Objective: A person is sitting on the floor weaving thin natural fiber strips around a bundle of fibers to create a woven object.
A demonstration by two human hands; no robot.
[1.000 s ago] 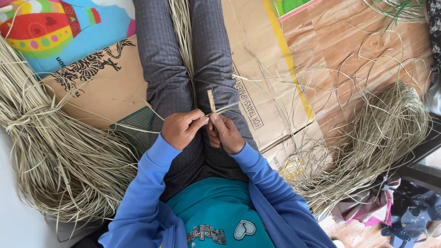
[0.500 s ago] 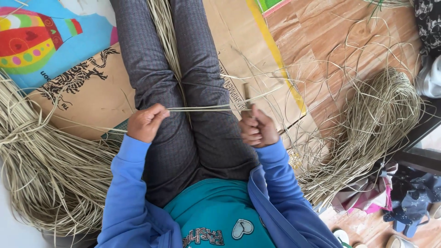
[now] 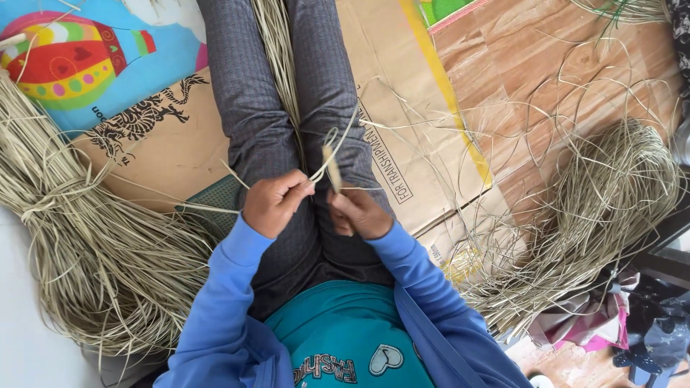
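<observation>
I note both hands have closed back together over the lap since half a second ago, left hand (image 3: 272, 202) pinching the strand (image 3: 333, 147), now slack and looped, right hand (image 3: 359, 213) curled shut around a short stick (image 3: 330, 165), so another wrap looks underway.

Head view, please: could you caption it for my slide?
Seated person's left hand and right hand pinch a looped dried grass strand over the lap, between two grass piles.
</observation>
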